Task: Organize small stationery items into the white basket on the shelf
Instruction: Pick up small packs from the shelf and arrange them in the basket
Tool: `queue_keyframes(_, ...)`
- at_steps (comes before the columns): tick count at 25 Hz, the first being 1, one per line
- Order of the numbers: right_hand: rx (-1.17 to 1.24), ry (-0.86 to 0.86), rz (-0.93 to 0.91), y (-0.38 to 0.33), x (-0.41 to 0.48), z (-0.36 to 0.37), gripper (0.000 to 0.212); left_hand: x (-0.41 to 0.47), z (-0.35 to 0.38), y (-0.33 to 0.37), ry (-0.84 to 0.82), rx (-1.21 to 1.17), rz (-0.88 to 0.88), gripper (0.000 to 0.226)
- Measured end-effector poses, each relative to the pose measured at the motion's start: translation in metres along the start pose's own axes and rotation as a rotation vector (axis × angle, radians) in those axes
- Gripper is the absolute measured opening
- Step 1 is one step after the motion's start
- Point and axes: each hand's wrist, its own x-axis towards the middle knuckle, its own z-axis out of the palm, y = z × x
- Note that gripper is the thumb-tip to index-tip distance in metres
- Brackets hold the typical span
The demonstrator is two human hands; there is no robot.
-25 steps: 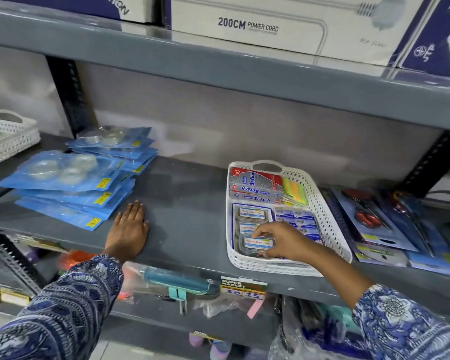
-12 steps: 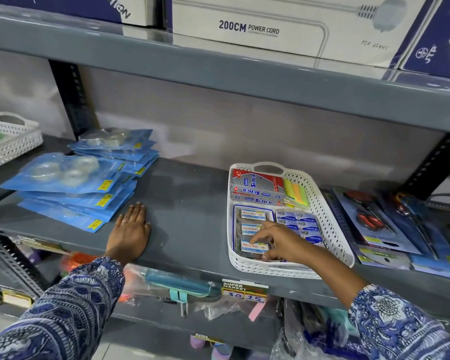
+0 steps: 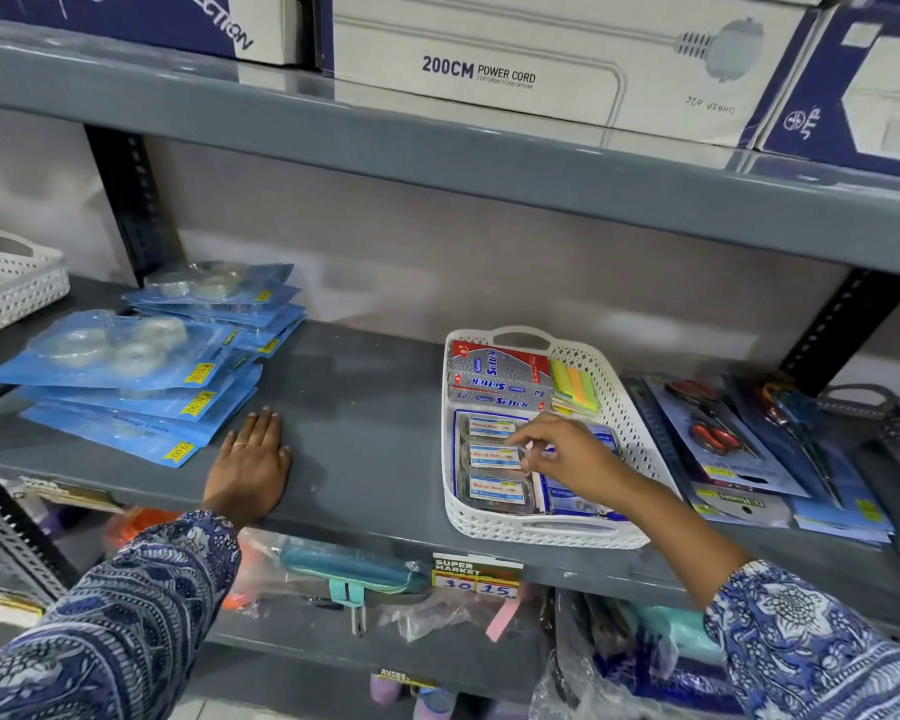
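Observation:
A white perforated basket [image 3: 630, 407] stands on the grey shelf [image 3: 365, 418]. Inside lie red and silver Softek boxes [image 3: 494, 374] at the back, neon sticky notes [image 3: 575, 387], a column of three small clear boxes with blue labels, and blue packs partly hidden under my wrist. My right hand [image 3: 567, 452] hovers in the basket, its fingertips pinching the right edge of the middle clear box [image 3: 492, 456]. My left hand [image 3: 253, 462] rests flat, fingers spread, on the shelf left of the basket.
Blue tape packs [image 3: 126, 366] are stacked at the left. Another white basket [image 3: 11, 283] sits far left. Carded scissors [image 3: 718, 433] lie right of the basket. Power cord boxes [image 3: 541, 59] fill the upper shelf. Bagged goods hang below the shelf edge.
My right hand has moved from the front clear box up to the middle one. The left hand has stayed flat on the shelf.

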Motion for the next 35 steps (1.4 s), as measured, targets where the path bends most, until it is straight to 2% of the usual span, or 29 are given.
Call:
queue_keyframes(8,0.017,0.076,0.043,-0.002,-0.013,-0.011,0.026,-0.002,-0.003,0.002,-0.028,0.008,-0.006,0.054)
queue_keyframes(13,-0.009,-0.2,0.094,0.002,-0.006,0.003,0.017,-0.002,-0.003,0.002,-0.025,-0.006,-0.005,0.054)
queue_keyframes(19,-0.196,-0.327,0.01,-0.008,0.012,0.024,0.01,-0.003,-0.004,0.003,-0.023,0.0,-0.002,0.054)
queue_keyframes(23,-0.229,-0.326,0.013,-0.005,0.02,0.028,0.016,-0.001,-0.003,0.002,-0.02,0.005,-0.003,0.055)
queue_keyframes(26,-0.219,-0.293,0.033,-0.002,0.026,0.028,0.034,0.0,-0.002,0.001,-0.017,-0.006,-0.005,0.055)
queue_keyframes(30,-0.234,-0.222,0.039,0.004,0.036,0.031,0.027,0.0,-0.002,0.0,-0.017,-0.006,-0.004,0.055)
queue_keyframes(35,-0.217,-0.223,0.033,0.007,0.04,0.031,0.022,0.0,-0.001,0.0,-0.014,-0.008,-0.001,0.055)
